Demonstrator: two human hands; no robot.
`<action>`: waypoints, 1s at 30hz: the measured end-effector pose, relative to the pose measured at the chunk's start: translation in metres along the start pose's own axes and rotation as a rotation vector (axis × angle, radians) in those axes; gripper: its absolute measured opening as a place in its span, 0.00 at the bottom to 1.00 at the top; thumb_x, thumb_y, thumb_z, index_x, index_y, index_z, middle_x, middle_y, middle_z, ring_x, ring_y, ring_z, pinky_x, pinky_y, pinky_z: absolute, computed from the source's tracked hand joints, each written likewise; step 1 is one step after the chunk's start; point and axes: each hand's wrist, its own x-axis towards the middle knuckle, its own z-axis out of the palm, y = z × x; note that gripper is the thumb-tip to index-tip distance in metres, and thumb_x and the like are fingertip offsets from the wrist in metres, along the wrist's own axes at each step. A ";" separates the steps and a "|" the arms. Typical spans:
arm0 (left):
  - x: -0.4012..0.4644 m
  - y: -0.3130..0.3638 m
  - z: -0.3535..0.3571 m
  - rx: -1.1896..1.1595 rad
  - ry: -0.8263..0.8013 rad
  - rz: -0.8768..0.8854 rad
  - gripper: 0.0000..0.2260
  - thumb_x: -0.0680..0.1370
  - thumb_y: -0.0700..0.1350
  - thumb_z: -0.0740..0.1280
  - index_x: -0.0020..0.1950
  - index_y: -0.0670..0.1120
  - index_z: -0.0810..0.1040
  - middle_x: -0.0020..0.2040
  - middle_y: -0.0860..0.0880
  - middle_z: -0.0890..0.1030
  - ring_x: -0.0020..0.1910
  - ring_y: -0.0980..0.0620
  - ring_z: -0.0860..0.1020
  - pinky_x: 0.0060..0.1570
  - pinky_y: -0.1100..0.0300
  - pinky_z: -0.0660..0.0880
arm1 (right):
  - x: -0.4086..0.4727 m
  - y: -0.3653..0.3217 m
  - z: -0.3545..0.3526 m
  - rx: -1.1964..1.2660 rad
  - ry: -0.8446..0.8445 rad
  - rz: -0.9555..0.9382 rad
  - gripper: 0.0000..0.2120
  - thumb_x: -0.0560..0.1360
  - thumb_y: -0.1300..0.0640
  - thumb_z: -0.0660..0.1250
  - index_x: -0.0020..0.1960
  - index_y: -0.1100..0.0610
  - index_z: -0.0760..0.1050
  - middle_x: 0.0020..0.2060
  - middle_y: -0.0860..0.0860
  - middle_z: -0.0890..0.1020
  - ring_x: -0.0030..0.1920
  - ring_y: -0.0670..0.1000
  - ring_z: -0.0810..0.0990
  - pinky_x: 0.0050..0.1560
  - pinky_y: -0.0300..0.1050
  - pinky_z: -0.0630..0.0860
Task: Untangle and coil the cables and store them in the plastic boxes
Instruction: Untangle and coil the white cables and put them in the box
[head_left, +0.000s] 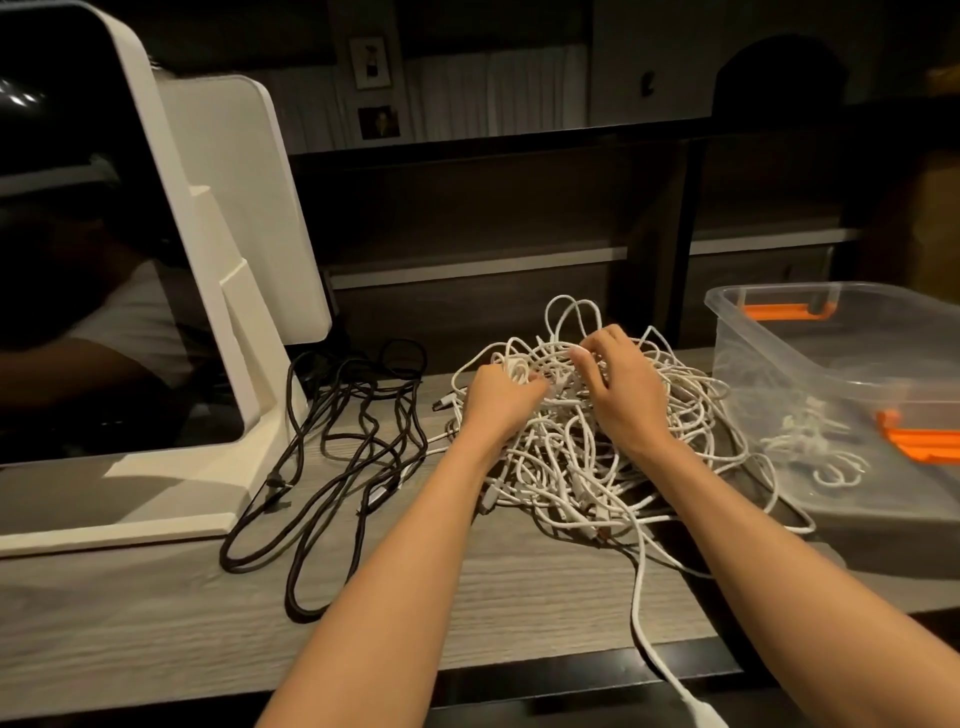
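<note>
A tangled heap of white cables lies in the middle of the wooden desk. My left hand is dug into the top of the heap, fingers curled round white strands. My right hand sits on the heap beside it, fingertips pinching a strand near the top. One white cable trails off the desk's front edge. Loose black cables lie to the left. A clear plastic box with orange latches stands at the right, holding a coiled white cable.
A white monitor stand with a dark screen fills the left side of the desk. A dark shelf unit runs behind the desk. Bare wood shows along the front edge.
</note>
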 end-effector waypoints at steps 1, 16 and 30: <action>0.001 -0.001 -0.001 0.081 -0.025 -0.024 0.06 0.76 0.46 0.70 0.43 0.44 0.77 0.36 0.48 0.78 0.35 0.50 0.75 0.35 0.57 0.70 | 0.000 -0.001 -0.001 0.045 0.004 0.005 0.12 0.80 0.49 0.59 0.46 0.56 0.72 0.38 0.48 0.76 0.38 0.50 0.75 0.36 0.47 0.70; -0.007 0.004 -0.010 -0.183 -0.027 -0.098 0.10 0.76 0.43 0.70 0.55 0.39 0.81 0.32 0.51 0.73 0.28 0.57 0.67 0.29 0.63 0.64 | 0.000 -0.004 -0.001 -0.158 -0.118 -0.087 0.18 0.73 0.60 0.69 0.62 0.54 0.74 0.56 0.49 0.77 0.57 0.51 0.69 0.55 0.47 0.71; -0.007 0.005 0.002 -0.331 0.290 0.009 0.12 0.76 0.36 0.67 0.35 0.49 0.75 0.31 0.52 0.74 0.30 0.56 0.69 0.31 0.61 0.67 | 0.000 -0.008 0.001 -0.582 0.033 -0.141 0.08 0.76 0.52 0.65 0.50 0.57 0.75 0.46 0.52 0.81 0.50 0.58 0.74 0.49 0.53 0.66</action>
